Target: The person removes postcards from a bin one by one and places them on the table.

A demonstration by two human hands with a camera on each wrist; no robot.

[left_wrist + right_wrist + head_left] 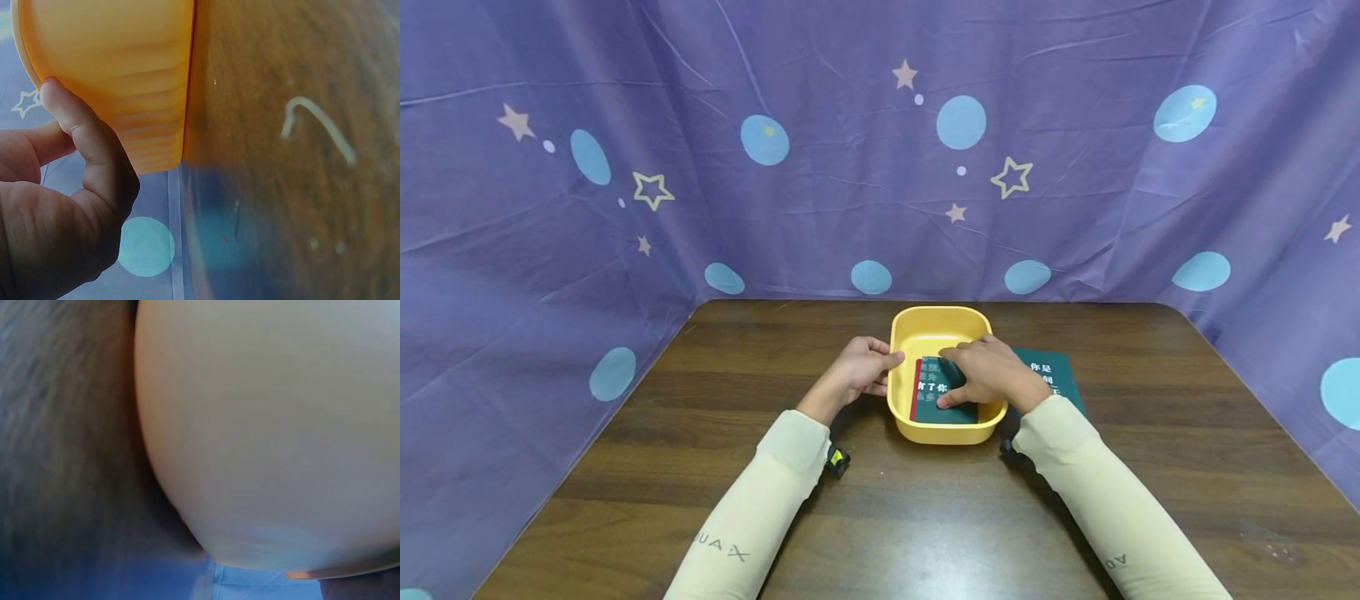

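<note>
A yellow plastic tub (944,433) stands on the table, and inside it lies a dark green book (951,413) with white characters on its cover. Along the book's left side shows a red strip. My left hand (859,367) holds the tub's left rim, thumb over the edge and the other fingers outside. In the left wrist view those fingers (100,150) meet the tub's rim. My right hand (988,368) reaches over the right wall, thumb on the green cover and fingers spread towards its top edge. The right wrist view shows mostly the tub's outer wall (269,437).
A second dark green book (1060,375) lies on the wooden table (1150,467) just right of the tub, partly hidden by my right hand and forearm. A purple curtain (850,225) with stars and blue ovals hangs behind the table and along its sides.
</note>
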